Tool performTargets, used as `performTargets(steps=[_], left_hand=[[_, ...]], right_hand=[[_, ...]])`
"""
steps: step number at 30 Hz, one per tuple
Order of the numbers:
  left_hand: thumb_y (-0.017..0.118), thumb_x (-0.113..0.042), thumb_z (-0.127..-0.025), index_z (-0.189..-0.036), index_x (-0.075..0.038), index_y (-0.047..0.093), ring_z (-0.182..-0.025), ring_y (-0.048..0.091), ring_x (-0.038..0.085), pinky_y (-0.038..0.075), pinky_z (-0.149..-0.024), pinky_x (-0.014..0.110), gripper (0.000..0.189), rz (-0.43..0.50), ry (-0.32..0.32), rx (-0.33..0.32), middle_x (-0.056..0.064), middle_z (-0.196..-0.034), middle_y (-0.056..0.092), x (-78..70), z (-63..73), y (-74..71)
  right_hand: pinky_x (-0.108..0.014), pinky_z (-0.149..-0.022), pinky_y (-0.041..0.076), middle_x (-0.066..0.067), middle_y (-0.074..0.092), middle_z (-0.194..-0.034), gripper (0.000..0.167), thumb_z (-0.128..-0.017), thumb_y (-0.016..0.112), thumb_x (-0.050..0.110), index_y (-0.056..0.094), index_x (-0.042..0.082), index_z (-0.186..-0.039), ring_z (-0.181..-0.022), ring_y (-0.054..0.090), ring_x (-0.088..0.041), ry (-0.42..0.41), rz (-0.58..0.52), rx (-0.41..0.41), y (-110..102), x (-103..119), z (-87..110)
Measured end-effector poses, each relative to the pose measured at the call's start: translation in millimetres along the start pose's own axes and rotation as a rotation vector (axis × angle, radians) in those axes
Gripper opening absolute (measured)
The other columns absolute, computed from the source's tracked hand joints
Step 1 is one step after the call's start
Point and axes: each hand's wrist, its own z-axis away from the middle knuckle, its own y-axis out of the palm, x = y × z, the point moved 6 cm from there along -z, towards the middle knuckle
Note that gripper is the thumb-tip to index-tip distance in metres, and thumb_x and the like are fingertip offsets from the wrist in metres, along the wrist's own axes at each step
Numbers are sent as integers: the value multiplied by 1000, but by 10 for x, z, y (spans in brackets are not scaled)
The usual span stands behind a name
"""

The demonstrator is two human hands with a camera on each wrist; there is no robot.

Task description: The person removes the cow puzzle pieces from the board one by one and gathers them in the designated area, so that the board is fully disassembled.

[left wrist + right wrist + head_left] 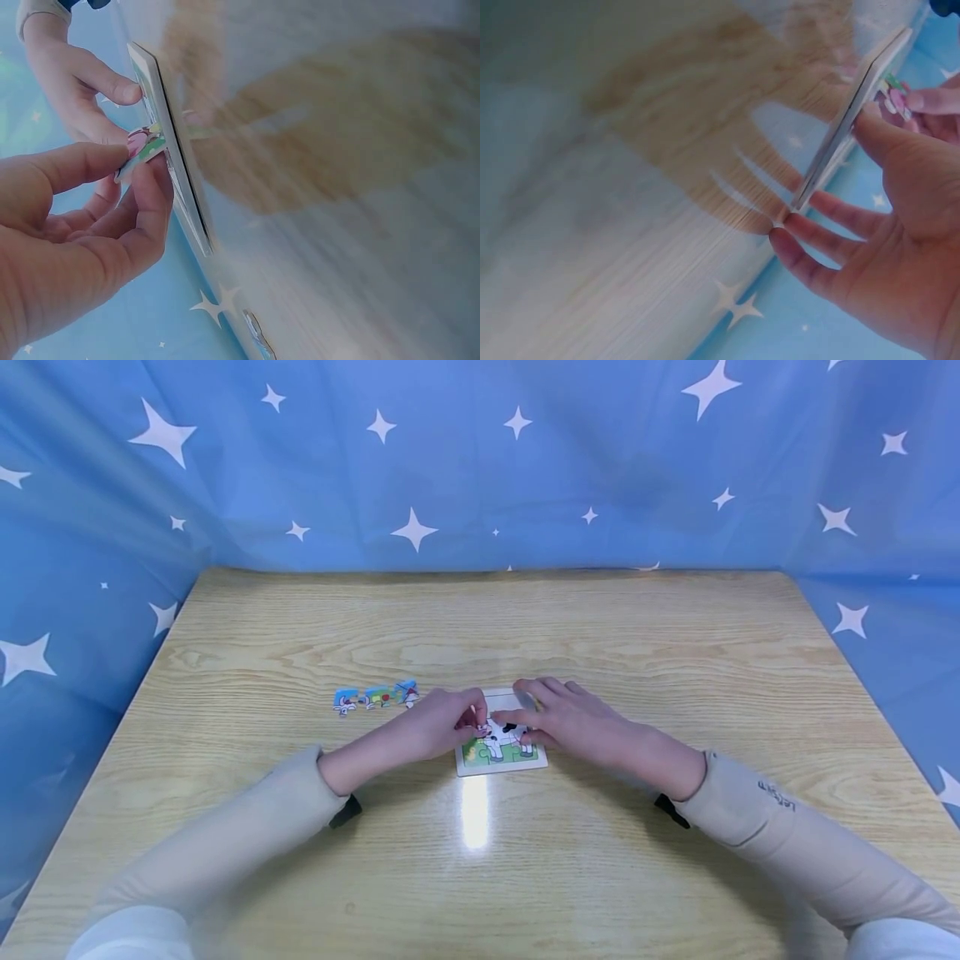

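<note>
Between its thumb and fingertips, my left hand (442, 724) pinches a small puzzle piece (141, 142) with pink and green print, tilted over the puzzle board. The white-framed jigsaw board (504, 769) lies flat on the table and carries a black-and-white cow picture on green. My right hand (577, 717) spreads over the board's right side. Its fingertips (799, 229) reach the board's edge in the right wrist view, while the thumb (874, 127) lies over the board's face. The hands partly hide the picture's upper part.
Left of the board lie three loose puzzle pieces in a row: a left one (346, 700), a middle one (377, 697) and a right one (407, 690). A wooden table (675, 643) spreads all around, backed by a blue star-patterned curtain (480, 468).
</note>
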Motion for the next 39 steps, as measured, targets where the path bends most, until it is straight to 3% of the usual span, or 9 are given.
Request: performTargets(steps=[5, 12, 20, 24, 30, 39], left_hand=[[65, 5, -95, -99, -7, 59, -82, 62, 16, 49, -68, 23, 14, 2, -14, -11, 8, -93, 70, 6, -8, -32], [64, 5, -96, -96, -6, 59, -73, 59, 15, 45, -62, 22, 12, -16, -16, -31, 9, -91, 72, -4, -4, -82], [66, 4, -96, -96, -6, 62, -88, 67, 20, 53, -72, 27, 11, 16, -49, -53, 10, -96, 72, 38, 14, -127], [66, 4, -96, -95, -6, 64, -93, 68, 21, 55, -79, 29, 11, 45, -50, -81, 8, -95, 71, 52, 47, -155], [66, 5, -95, -94, -5, 64, -89, 65, 21, 54, -78, 30, 10, 90, -48, -118, 7, -91, 69, 95, 112, -219], [65, 5, -96, -95, -5, 64, -92, 65, 21, 54, -81, 33, 10, 103, -84, -120, 6, -93, 69, 246, 245, -291]], right_hand=[[-55, -87, 54, -17, 54, -140, 47, -95, 75, 28, 63, 28, -140, -124, 54, -37, -21, 21, -22, -11, -5, -12], [-54, -84, 55, -17, 55, -138, 46, -94, 76, 25, 64, 28, -139, -121, 55, -36, -51, 49, -50, -25, -11, -34], [-54, -86, 54, -17, 54, -139, 47, -94, 76, 26, 64, 29, -140, -122, 55, -36, -33, 42, -39, -23, 0, -49], [-55, -87, 54, -17, 54, -140, 46, -96, 74, 29, 63, 30, -141, -124, 54, -36, -5, 35, -5, -4, 4, -15], [-55, -89, 53, -17, 54, -140, 46, -96, 74, 30, 63, 28, -141, -125, 54, -36, 10, 33, -8, -3, 0, 23], [-55, -89, 53, -17, 54, -139, 47, -96, 73, 30, 62, 29, -142, -125, 53, -36, 4, 36, -6, 3, 16, -1]])
